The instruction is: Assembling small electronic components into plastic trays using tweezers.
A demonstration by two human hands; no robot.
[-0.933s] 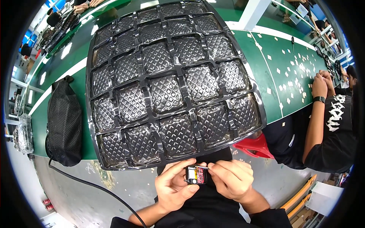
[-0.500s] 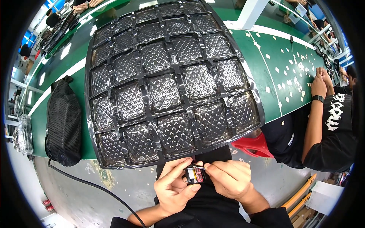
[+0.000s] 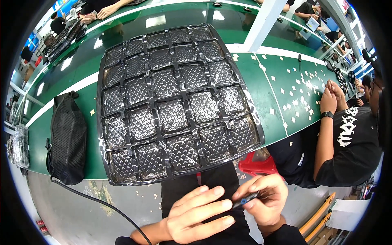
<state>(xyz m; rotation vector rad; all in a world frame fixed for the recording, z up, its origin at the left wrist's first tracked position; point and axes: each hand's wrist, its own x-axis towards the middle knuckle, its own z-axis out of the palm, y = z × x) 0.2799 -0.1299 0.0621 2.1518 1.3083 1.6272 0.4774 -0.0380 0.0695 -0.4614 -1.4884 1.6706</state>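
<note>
Above my lap, my right hand (image 3: 265,200) pinches a small black device (image 3: 245,200) between thumb and fingers. The device is held tilted and nearly edge-on, with a blue round spot on the side facing up. My left hand (image 3: 200,214) is open, its fingers stretched toward the right. One fingertip lies at the device's left end; whether it touches cannot be made out. Just beyond my hands, a black plastic blister tray (image 3: 173,169) with rows of square, chevron-patterned pockets lies on the green table (image 3: 267,118) and reaches past its near edge.
A black mesh bag (image 3: 68,141) stands left of the tray, with a black cable (image 3: 104,200) running toward me. At right, a co-worker (image 3: 347,143) sits by scattered pale square pieces (image 3: 302,87) and a screwdriver (image 3: 299,61). A red stool (image 3: 257,163) is under the table.
My left hand has let go of the device and spread its fingers. My right hand now holds the device, turned edge-on; its red and yellow inside no longer shows. The view has shifted.
</note>
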